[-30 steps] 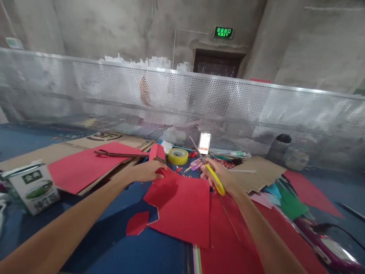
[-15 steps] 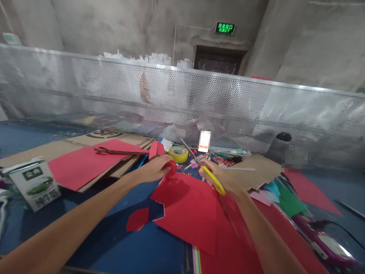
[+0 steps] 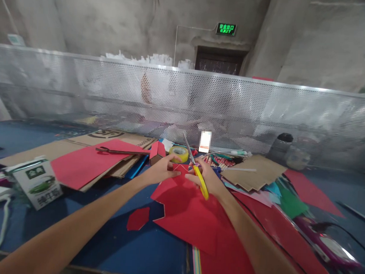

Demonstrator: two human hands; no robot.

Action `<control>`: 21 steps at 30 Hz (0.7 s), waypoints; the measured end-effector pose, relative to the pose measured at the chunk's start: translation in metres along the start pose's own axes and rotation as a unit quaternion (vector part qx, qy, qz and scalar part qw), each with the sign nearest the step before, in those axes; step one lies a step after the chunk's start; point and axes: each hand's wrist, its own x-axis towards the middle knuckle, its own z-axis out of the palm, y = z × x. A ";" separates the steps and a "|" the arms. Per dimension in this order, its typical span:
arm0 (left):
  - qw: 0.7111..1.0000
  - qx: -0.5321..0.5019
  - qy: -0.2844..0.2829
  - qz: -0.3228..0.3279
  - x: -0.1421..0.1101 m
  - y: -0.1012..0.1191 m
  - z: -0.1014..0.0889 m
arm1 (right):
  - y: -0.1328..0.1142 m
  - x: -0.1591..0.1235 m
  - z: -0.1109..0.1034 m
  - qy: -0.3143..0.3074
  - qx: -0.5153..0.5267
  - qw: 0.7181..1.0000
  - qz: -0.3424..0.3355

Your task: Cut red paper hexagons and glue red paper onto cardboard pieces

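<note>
Between the fingertips of my left hand (image 3: 161, 171) is a small piece of red paper (image 3: 180, 168) with pale cut edges. My right hand (image 3: 207, 176) is closed around scissors with yellow handles (image 3: 200, 182); their blades point up and away. Fingers of the right hand reach close to the small piece's right side; whether they touch it I cannot tell. Below both hands lies a large red sheet (image 3: 182, 213) with a notch cut from its left edge. A red cut-out with several corners (image 3: 138, 218) rests on the blue table left of it.
Yellow tape roll (image 3: 178, 153), cardboard (image 3: 80, 143) and a red-headed stick model (image 3: 157, 151) lie beyond my left hand. A milk carton (image 3: 38, 184) stands left. Brown card (image 3: 256, 171), coloured paper and a purple device (image 3: 325, 244) are right. A perforated metal screen (image 3: 172, 92) closes the back.
My left hand has moved slightly right with the red paper. The right hand has shifted left, bringing the two hands closer together, and the scissors have swung more upright.
</note>
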 end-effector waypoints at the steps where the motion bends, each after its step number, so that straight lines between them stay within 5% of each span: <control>1: 1.000 0.012 0.010 0.001 0.000 0.001 0.001 | 0.002 0.001 0.002 0.005 -0.003 1.000 -0.005; 11: 0.994 -0.021 0.091 0.058 0.001 -0.001 0.031 | 0.016 0.015 0.023 0.098 0.088 0.991 -0.021; 21: 0.982 -0.065 0.173 0.037 0.005 -0.007 0.025 | 0.008 0.004 0.014 0.048 0.046 0.998 0.015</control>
